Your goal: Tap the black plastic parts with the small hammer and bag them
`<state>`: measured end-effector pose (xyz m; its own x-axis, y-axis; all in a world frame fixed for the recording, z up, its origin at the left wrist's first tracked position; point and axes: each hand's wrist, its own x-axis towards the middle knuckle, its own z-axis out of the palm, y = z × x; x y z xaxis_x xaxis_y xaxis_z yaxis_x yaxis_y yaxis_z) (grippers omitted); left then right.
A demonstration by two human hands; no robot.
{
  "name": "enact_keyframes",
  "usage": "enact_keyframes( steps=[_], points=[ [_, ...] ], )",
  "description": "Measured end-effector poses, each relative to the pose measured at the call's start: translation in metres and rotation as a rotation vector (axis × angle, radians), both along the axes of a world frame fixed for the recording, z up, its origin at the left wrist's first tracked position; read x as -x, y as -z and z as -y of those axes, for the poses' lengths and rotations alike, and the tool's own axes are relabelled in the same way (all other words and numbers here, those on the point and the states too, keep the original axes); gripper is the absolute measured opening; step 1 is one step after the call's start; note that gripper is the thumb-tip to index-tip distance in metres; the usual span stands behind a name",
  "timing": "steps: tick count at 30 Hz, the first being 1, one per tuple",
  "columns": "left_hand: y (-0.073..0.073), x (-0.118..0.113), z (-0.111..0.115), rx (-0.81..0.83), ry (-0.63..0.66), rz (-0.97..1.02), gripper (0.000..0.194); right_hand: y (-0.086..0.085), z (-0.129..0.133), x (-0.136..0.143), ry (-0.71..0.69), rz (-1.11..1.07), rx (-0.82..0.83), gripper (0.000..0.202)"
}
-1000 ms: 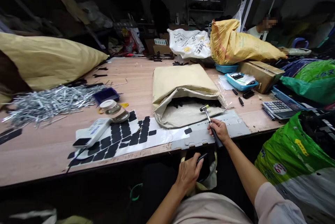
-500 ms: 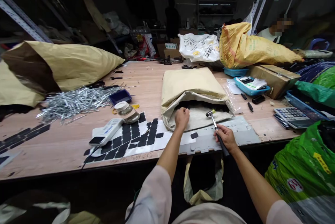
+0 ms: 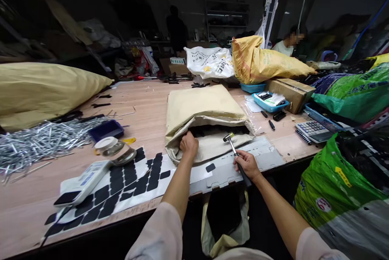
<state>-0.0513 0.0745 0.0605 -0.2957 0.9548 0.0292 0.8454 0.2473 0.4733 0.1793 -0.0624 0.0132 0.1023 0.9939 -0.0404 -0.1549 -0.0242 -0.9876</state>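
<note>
A large beige sack [image 3: 197,104] lies on the bench, its mouth gaping toward me, with dark contents inside. My left hand [image 3: 189,145] is curled closed at the left side of that mouth; its fingertips are hidden, so what they grip does not show. In my right hand [image 3: 247,164] is a small hammer [image 3: 232,144] with a yellow-tipped head and dark handle. The hammer's head is up, just in front of the sack's opening. Under the sack's front edge lies a grey sheet [image 3: 258,156], with a loose black pad [image 3: 210,167] near it.
At left are black pads on white sheets [image 3: 121,187], a white device [image 3: 88,183], a glass jar [image 3: 117,150], a blue tray [image 3: 106,131] and a pile of metal rods [image 3: 45,142]. A calculator [image 3: 314,130] and green bag [image 3: 331,187] stand right. A person [image 3: 287,45] is behind.
My view has turned right, so the bench things sit further left. My left hand has shifted slightly toward the left edge of the sack's mouth. My right hand keeps its hold on the hammer.
</note>
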Motion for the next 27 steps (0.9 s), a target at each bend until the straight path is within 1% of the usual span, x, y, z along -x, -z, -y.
enact_keyframes(
  steps=[2,4,6,8,10,14,19,21,27],
  points=[
    [0.0,0.007,0.017,-0.04,0.068,-0.009,0.033,-0.001,0.001,-0.001,0.005,0.005,0.008,0.048],
    [0.003,0.009,0.035,-0.062,0.168,0.003,0.033,-0.003,0.002,-0.002,0.008,0.017,0.013,0.048],
    [0.009,0.002,0.048,-0.054,0.291,0.031,0.03,-0.005,0.003,-0.003,0.013,0.039,0.017,0.046],
    [0.018,-0.009,0.056,-0.042,0.411,0.033,0.027,-0.007,0.004,-0.004,0.017,0.055,0.011,0.046],
    [0.026,-0.022,0.059,-0.04,0.475,0.012,0.028,-0.007,0.005,-0.004,0.016,0.071,-0.002,0.045],
    [0.037,-0.036,0.056,-0.065,0.463,0.021,0.027,-0.003,0.005,-0.005,-0.002,0.117,-0.035,0.044],
    [0.044,-0.036,0.05,-0.074,0.416,0.117,0.025,0.004,0.007,-0.005,-0.048,0.157,-0.068,0.051],
    [0.046,-0.035,0.049,-0.077,0.403,0.139,0.024,0.002,0.008,-0.003,-0.065,0.163,-0.063,0.051],
    [0.046,-0.038,0.047,-0.032,0.378,0.2,0.022,-0.017,0.009,0.005,-0.052,0.196,-0.104,0.05]
  ],
)
